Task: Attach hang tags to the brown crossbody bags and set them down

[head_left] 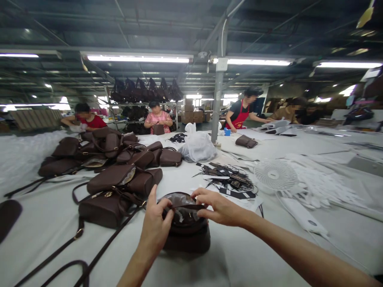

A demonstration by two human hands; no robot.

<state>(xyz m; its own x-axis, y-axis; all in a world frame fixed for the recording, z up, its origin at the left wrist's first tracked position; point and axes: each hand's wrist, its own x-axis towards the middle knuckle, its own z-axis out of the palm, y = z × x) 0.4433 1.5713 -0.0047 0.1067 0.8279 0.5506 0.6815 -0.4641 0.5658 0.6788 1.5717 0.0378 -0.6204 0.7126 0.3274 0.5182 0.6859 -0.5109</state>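
Note:
Right in front of me a dark brown handbag (187, 241) stands upright on the white table, its top open and clear plastic showing inside. My left hand (157, 219) pinches the left side of the bag's opening between thumb and forefinger. At the opposite side, my right hand (215, 205) grips the same rim, thumb and fingers closed on it. A dark strip at the opening runs between the two hands. Close to my left hand lie more brown handbags (101, 209), with long straps trailing toward me.
A pile of brown bags (110, 145) covers the left. Black tags with cords (230, 179) lie beyond my right hand, beside a white fan (275, 175). A white plastic bag (197, 145) sits near the pole (219, 91). Several people work across the table.

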